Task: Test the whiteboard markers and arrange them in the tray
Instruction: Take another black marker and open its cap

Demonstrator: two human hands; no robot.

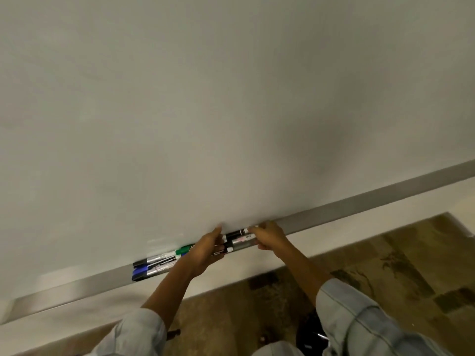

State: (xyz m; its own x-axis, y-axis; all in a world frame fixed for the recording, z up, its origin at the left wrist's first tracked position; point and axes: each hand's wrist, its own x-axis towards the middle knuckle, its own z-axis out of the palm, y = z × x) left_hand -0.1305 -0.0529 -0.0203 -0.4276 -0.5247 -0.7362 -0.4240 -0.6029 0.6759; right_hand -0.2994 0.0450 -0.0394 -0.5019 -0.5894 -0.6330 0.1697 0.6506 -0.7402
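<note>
Markers (195, 249) getting lined up in tray (359, 205), lower middle; left hand (205, 250) and right hand (270, 236) curl loosely around them, next nudge ends flush.

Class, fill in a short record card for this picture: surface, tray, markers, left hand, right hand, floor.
surface: blank whiteboard, no marks visible
tray: metal tray along the board's lower edge
markers: markers lying in the tray; green, blue and black caps show
left hand: left hand on the markers, mid-cluster
right hand: right hand at the cluster's right end, touching them
floor: patterned carpet
</note>
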